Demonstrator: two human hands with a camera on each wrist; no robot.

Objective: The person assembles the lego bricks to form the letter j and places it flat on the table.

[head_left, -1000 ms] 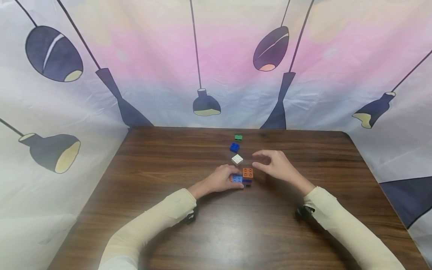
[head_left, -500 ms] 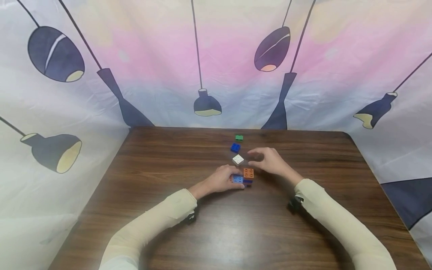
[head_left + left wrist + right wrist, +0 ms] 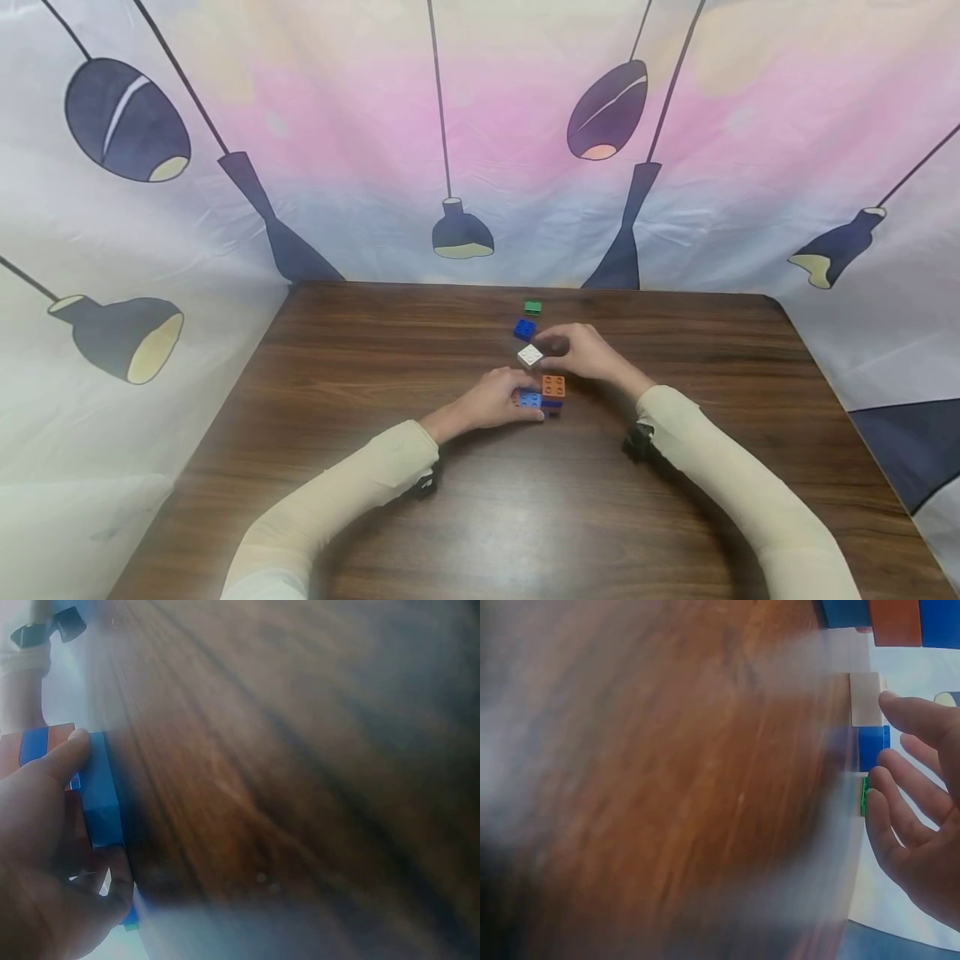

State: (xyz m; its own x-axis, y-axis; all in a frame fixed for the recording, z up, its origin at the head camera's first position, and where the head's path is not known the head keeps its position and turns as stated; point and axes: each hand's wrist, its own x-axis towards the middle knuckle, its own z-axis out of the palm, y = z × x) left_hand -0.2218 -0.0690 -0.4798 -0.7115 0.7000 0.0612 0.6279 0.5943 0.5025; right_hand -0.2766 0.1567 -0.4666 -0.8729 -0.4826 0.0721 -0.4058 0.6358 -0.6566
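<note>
My left hand (image 3: 497,397) holds a small assembly of toy building bricks by its left side, thumb in front and fingers behind. A light blue brick (image 3: 530,400) is part of it, and an orange brick (image 3: 553,385) tops its right end over dark blue. In the left wrist view a blue brick (image 3: 101,795) lies between thumb and fingers. Beside a white brick (image 3: 530,356) on the table, my right hand (image 3: 585,350) has thumb and fingers spread apart, with nothing between them. In the right wrist view the thumb tip is close to the white brick (image 3: 866,699); contact is unclear.
Behind the white brick, a dark blue brick (image 3: 524,329) and a green brick (image 3: 532,307) stand in a row toward the back edge of the wooden table (image 3: 375,333). A printed cloth (image 3: 510,150) hangs around the table's back and sides.
My right hand has moved left to the white brick, its fingers ending up near the brick's right side. The left hand has kept its hold on the assembly.
</note>
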